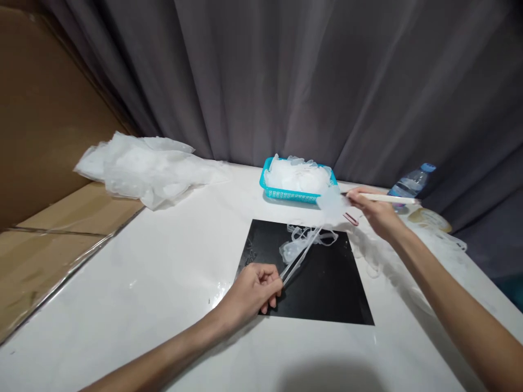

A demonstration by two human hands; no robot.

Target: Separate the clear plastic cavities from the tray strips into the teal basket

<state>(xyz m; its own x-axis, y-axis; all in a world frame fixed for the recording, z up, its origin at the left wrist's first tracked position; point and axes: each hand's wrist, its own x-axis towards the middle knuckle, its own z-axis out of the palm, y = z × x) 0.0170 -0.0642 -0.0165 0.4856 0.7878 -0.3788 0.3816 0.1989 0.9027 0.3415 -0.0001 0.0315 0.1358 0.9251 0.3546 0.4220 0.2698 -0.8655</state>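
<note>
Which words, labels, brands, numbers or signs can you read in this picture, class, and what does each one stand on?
No text can be read here.
Bottle: its label is partly hidden, and any print is too small to read.
White stick tool in the right hand: no legible marking.
Blue basket: no legible words.
Black mat: no legible print.
</note>
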